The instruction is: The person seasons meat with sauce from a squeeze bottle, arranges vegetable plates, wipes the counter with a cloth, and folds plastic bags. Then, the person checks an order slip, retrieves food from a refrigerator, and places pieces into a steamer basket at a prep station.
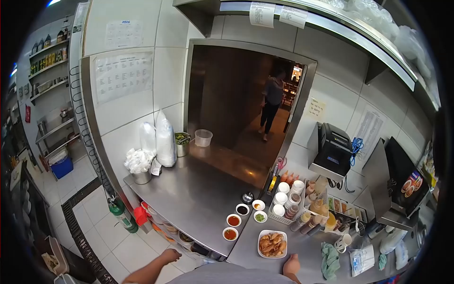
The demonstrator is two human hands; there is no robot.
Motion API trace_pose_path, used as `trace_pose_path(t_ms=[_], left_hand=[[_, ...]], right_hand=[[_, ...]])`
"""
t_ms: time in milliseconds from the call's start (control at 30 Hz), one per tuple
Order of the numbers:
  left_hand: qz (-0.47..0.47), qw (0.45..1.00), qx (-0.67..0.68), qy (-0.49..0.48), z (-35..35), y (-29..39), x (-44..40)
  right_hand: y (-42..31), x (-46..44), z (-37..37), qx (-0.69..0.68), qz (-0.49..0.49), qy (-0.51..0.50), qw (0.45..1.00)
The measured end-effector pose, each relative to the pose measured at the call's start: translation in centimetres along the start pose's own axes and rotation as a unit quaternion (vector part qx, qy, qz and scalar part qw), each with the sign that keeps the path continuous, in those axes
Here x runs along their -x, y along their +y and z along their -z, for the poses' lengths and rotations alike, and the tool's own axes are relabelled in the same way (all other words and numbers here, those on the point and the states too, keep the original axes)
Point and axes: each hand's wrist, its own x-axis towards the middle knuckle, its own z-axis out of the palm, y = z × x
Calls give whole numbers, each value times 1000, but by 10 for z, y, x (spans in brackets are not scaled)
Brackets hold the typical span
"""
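Note:
My left hand (170, 256) hangs in front of the steel counter's edge, over the floor, its fingers curled in. No thing shows in it. My right hand (291, 265) rests at the near edge of the counter with its fingers folded; its underside is hidden, and I see nothing in it. Just left of and beyond it stands a white square bowl (259, 253) of browned fried pieces, perhaps chicken (273, 244); hand and bowl appear apart. Farther left are small sauce dishes: two of red sauce (230, 234), a dark one (242, 209), and one of chopped greens (260, 217).
A pass-through window (227, 94) opens at the back, with a person (273, 97) beyond it. A call bell (248, 198), a basket of cups (282, 218) and sauce bottles (309, 223) stand mid-right. A green cloth (329, 260) and mug (343, 243) lie right. Plastic bags (164, 139) stand left.

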Motion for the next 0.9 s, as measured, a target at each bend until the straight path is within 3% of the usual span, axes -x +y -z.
trace_pose_path(t_ms=[67, 167, 233, 300, 367, 433, 500, 667, 733, 900], left_hand=[[14, 985, 165, 50, -33, 1, 3], [-109, 934, 289, 177, -53, 47, 16], [-241, 898, 199, 309, -54, 48, -11], [-293, 852, 224, 371, -28, 107, 22], [-317, 816, 184, 447, -10, 130, 0], [-319, 807, 223, 443, 4, 150, -27], [-300, 824, 210, 433, 14, 173, -44], [-244, 854, 190, 419, 2, 179, -102], [-225, 847, 138, 460, -7, 182, -99], [-207, 863, 121, 446, -3, 193, -89]], right_hand=[[7, 2, -2, 10, 39, 51, 998], [-3, -2, -8, 9, 38, 55, 998], [-8, -2, -4, 7, 43, 54, 998], [-10, 8, 0, 13, 39, 48, 998], [-17, 9, 0, -16, -3, 81, 997], [-17, 11, 2, -19, -12, 79, 997], [-14, 13, -3, 17, 56, 67, 996], [-19, 12, -1, 36, 45, 70, 996], [-19, 12, -1, 32, 54, 62, 996], [-23, 10, 2, 33, 35, 55, 997]])
